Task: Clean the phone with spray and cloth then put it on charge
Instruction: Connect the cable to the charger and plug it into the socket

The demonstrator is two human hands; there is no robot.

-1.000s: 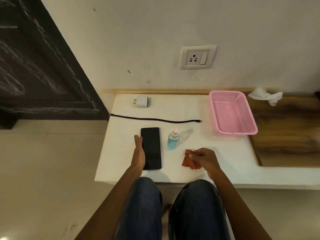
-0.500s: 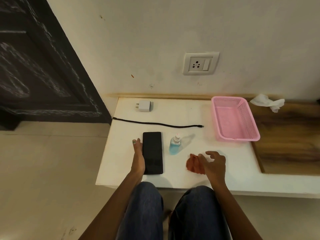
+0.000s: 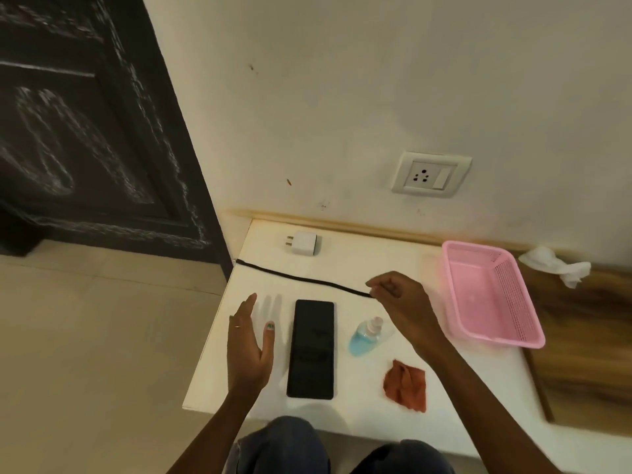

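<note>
A dark door [image 3: 85,131] fills the left, a pale wall behind carries a socket [image 3: 430,174]. The white worktop [image 3: 359,258] meets a wooden top [image 3: 588,336] on the right, where a crumpled tissue [image 3: 557,265] lies. A pink basket [image 3: 492,292] sits at the worktop's right edge. The phone [image 3: 313,348] lies flat, screen dark, near the front edge, between the left hand [image 3: 248,347] and the spray [image 3: 366,336]. The left hand hovers just beside the phone, fingers straight and apart from it. The right hand [image 3: 400,302] reaches over the spray, its fingers pinching the near end of the black cable [image 3: 290,276], which runs across the worktop behind the phone. A rust cloth [image 3: 407,384] lies crumpled in front of the spray. A white charger [image 3: 303,243] lies near the wall, beyond the cable.
</note>
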